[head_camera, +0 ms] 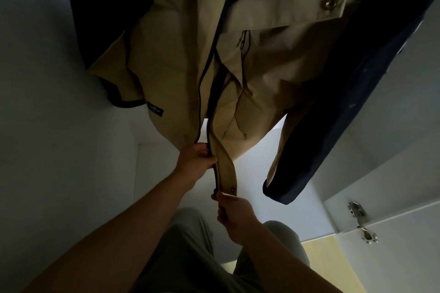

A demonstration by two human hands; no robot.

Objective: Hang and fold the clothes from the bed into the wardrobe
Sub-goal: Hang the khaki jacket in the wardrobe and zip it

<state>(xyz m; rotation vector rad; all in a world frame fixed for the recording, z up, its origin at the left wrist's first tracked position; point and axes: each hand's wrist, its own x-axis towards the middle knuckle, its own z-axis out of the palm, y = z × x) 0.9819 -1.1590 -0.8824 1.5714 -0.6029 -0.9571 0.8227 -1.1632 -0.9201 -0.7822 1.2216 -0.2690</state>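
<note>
Zipping the hung beige jacket (176,43) inside the wardrobe (42,78).
Left hand (196,160) grips the zip edge (216,177), right hand (234,213) pinches its bottom end; keep both taut, aligned.

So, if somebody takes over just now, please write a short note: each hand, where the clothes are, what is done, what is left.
Left hand: grips one front edge of the beige jacket near the hem.
Right hand: pinches the bottom end of the zipper on the other front edge.
Beige jacket hangs inside the wardrobe, open at the bottom; a navy garment hangs beside it.
Done: jacket seems hung. Left: probably closing the zipper; bed and other clothes are out of view.
</note>
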